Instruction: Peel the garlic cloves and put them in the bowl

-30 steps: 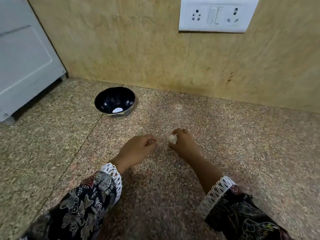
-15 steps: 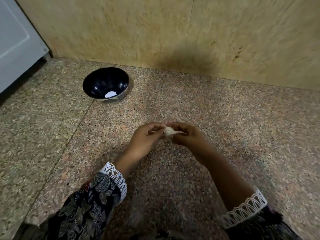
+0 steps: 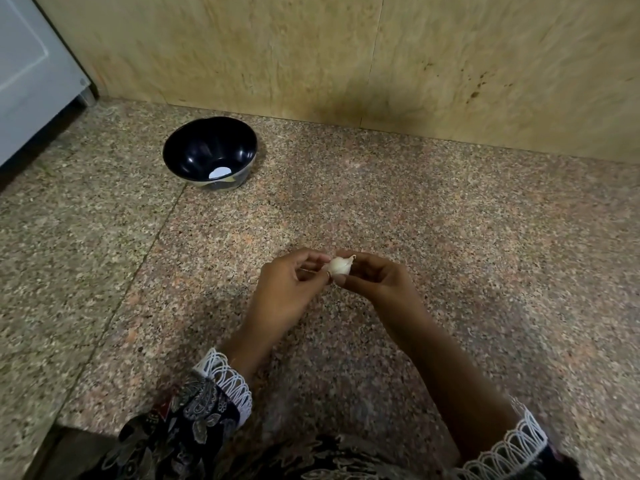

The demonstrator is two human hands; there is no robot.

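A small, pale garlic clove (image 3: pixel 340 266), papery skin drawn to a curled tip, sits pinched between both hands above the speckled granite counter (image 3: pixel 450 237). The right hand (image 3: pixel 375 277) grips it with thumb and curled fingers; the left hand (image 3: pixel 291 289) nips its other side with its fingertips. Well beyond the grip, to its left, stands the glossy, round black bowl (image 3: pixel 194 150), a white patch in its bottom.

A home kitchen is showing here: a speckled granite surface (image 3: pixel 450 220) is running far back to a beige stone-look wall (image 3: pixel 311 53), stained and spattered at the right. A white appliance (image 3: pixel 27 74) is standing at the far left, and a dark bowl (image 3: pixel 194 147) is sitting near it on the granite.
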